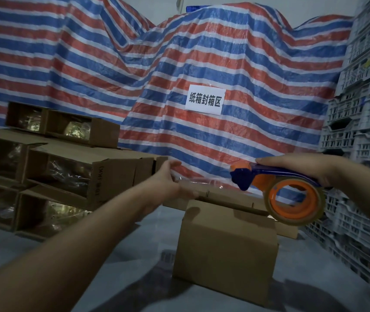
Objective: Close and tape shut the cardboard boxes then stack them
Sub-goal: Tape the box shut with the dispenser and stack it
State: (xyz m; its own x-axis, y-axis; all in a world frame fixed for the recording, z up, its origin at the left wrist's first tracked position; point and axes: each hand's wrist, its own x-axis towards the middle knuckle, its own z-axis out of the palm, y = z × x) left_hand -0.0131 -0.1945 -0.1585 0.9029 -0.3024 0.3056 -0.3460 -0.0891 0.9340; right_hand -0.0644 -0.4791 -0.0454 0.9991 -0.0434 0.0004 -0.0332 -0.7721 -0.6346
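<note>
Box: cardboard box [225, 242] on floor, below both hands.
Left hand [170, 176]: fingers pinch clear tape end.
Right hand [301, 168]: fingers grip tape dispenser [276, 188].
Handling: tape thin, sticky; likely keep taut, hold by end.

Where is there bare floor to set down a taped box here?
Bare floor lies between the open box stack on the left and the cardboard box at centre. The right is crowded: plastic crates stand close beside that box.
</note>
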